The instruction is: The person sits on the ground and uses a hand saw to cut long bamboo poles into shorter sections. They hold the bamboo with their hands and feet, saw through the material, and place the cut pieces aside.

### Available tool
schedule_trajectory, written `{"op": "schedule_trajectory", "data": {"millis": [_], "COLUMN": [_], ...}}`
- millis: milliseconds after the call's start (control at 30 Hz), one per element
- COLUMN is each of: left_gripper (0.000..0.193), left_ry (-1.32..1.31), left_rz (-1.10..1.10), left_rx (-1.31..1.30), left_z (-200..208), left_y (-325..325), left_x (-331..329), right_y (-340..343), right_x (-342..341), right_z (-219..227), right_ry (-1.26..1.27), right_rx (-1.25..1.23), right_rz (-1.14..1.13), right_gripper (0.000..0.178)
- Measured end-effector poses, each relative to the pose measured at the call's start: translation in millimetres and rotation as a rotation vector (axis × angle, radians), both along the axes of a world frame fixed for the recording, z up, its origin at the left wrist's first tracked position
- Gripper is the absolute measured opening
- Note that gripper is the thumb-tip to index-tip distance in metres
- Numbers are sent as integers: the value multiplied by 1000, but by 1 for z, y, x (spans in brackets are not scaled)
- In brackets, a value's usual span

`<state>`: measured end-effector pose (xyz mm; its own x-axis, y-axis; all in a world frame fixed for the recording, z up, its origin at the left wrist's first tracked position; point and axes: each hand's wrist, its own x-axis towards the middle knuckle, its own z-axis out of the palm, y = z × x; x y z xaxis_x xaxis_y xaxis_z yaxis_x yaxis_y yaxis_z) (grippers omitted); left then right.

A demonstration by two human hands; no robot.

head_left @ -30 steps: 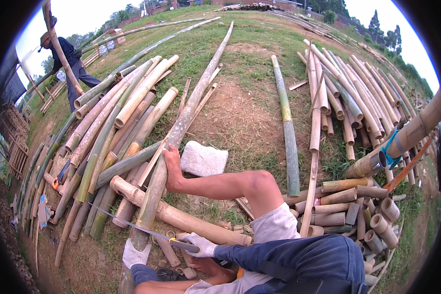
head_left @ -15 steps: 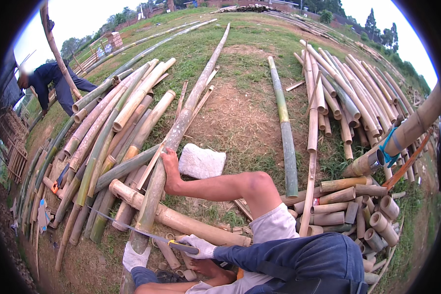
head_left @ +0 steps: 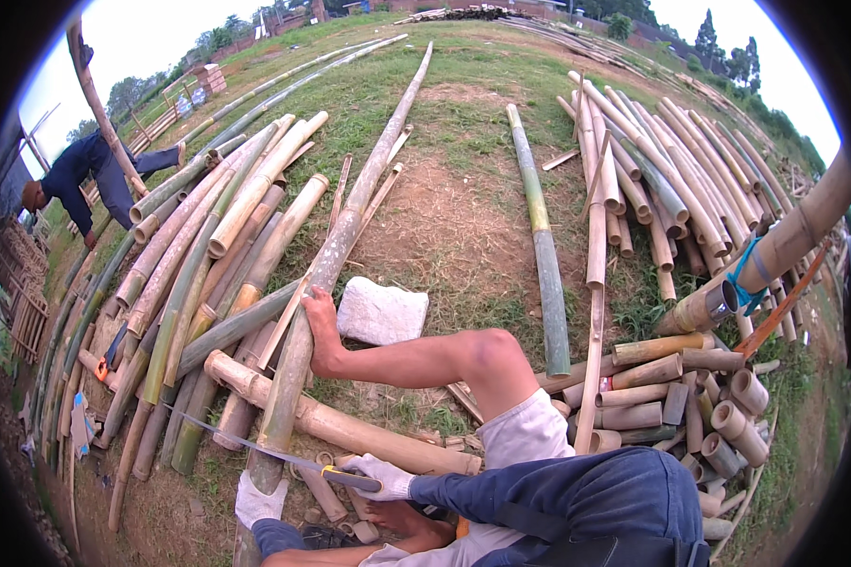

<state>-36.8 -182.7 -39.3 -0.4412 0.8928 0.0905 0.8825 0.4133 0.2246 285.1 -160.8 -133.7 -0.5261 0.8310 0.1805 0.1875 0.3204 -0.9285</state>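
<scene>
A long bamboo pole [head_left: 350,227] runs away from me up the middle of the head view, propped across a thicker pale bamboo piece [head_left: 378,437]. My left hand [head_left: 260,501], in a white glove, is closed around the near end of the long pole. My right hand [head_left: 383,479], gloved as well, grips a handsaw [head_left: 352,479] by its grey and yellow handle. The thin blade lies across the pole just beyond my left hand, its far tip out to the left. My bare foot [head_left: 323,333] presses on the pole farther up.
Bamboo poles [head_left: 255,203] are piled on the left, more poles [head_left: 690,180] on the right. Short cut pieces [head_left: 648,392] are heaped at my right. A whitish stone block [head_left: 382,310] sits beside my foot. A person [head_left: 90,180] bends over at far left.
The view has shifted slightly left. Both hands keep their grips, and the saw stays across the pole at about the same spot. The person at far left has raised a leg behind.
</scene>
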Motion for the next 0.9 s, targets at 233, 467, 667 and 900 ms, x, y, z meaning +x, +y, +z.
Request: {"op": "schedule_trajectory", "data": {"millis": [233,467,667,900], "left_gripper": [97,99,99,100], "left_ry": [26,46,64,54], "left_rz": [-20,-29,-16,-6], "left_rx": [58,61,58,42], "left_z": [-11,-12,-13,-18], "left_y": [-2,-1,-1,-1], "left_x": [-6,-6,-6,-11], "right_y": [2,3,3,3], "right_x": [2,0,0,1], "right_z": [8,1,8,9], "right_ry": [-18,-5,-68,-86], "right_rx": [-66,-74,-199,-195], "right_rz": [17,3,67,65], "right_gripper": [52,48,51,52]}}
